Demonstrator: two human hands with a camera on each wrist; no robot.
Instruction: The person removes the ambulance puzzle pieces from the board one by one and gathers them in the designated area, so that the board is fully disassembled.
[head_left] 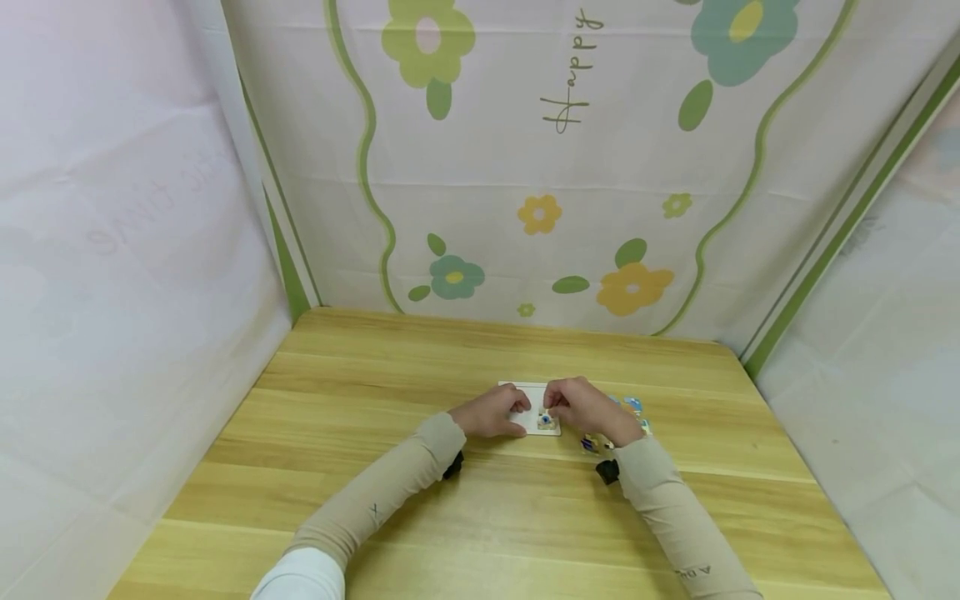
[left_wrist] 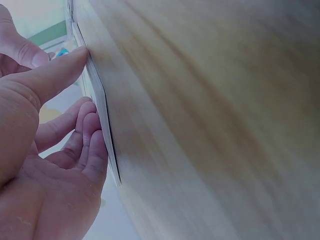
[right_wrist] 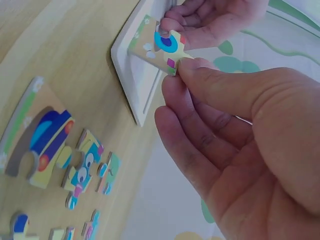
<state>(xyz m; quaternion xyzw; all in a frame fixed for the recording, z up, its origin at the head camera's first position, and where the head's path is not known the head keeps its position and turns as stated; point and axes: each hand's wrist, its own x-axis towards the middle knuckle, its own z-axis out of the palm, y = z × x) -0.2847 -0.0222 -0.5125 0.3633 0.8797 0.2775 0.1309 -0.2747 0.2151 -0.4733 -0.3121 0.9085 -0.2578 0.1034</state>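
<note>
A thin white puzzle board (head_left: 525,423) lies on the table between the two hands. At its left side, my left hand (head_left: 491,412) touches the board; in the left wrist view, the thumb (left_wrist: 65,72) meets its edge and the bent fingertips rest against it. My right hand (right_wrist: 215,130) pinches a puzzle piece (right_wrist: 152,47) between thumb and forefinger at one corner. Tan with white flowers and a blue ring, this piece is over the board's corner. Whether it lies flat against the board, I cannot tell.
Several loose puzzle pieces lie to the right of the board, among them a large one with a blue and yellow pattern (right_wrist: 40,135) and one with cartoon eyes (right_wrist: 84,167). Beyond the wooden table (head_left: 375,367) hangs a flower-printed cloth (head_left: 465,167), with cloth at both sides too.
</note>
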